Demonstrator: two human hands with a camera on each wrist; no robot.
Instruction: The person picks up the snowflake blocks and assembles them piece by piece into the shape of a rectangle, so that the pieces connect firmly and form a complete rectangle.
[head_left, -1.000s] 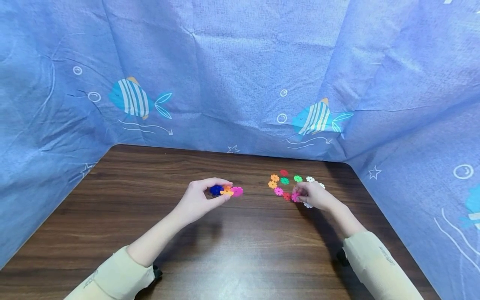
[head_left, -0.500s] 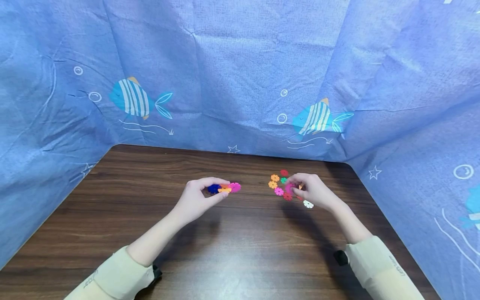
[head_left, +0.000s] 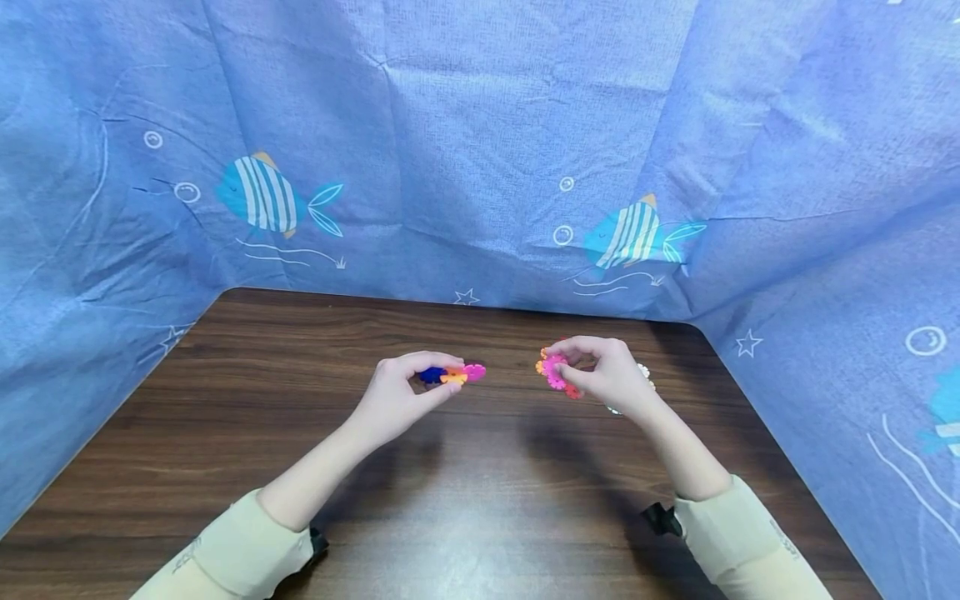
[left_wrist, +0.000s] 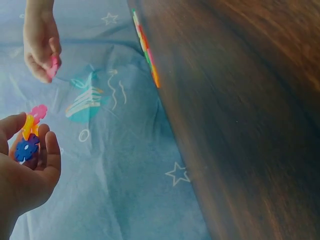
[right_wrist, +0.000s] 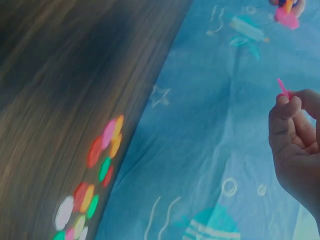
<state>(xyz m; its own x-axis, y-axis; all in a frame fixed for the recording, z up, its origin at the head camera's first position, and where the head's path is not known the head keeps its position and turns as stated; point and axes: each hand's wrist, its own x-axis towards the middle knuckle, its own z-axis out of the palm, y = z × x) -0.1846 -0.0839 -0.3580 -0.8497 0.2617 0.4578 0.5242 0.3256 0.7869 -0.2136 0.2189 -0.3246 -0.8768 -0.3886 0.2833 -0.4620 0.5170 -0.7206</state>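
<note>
My left hand [head_left: 397, 396] pinches a small joined chain of notched plastic snowflake discs above the table. In the left wrist view a blue disc [left_wrist: 27, 149] sits nearest the palm, an orange disc [left_wrist: 29, 126] is in the middle, and a pink disc [left_wrist: 39, 112] sticks out at the far end. Between thumb and fingers my right hand [head_left: 611, 379] pinches a single pink disc [right_wrist: 283, 87], seen nearly edge-on in the right wrist view. A gap separates the two hands, with the held discs facing each other.
Several loose discs lie flat on the dark wooden table [head_left: 480, 475], partly hidden under the right hand; among them are a red disc [right_wrist: 94, 152] and a white disc [right_wrist: 64, 213]. A blue fish-print cloth [head_left: 480, 150] hangs behind the table and along its sides.
The right hand has lifted the pink disc from the loose discs and moved left with it, toward the left hand. The left hand stays nearly in place, its chain tilting slightly.
</note>
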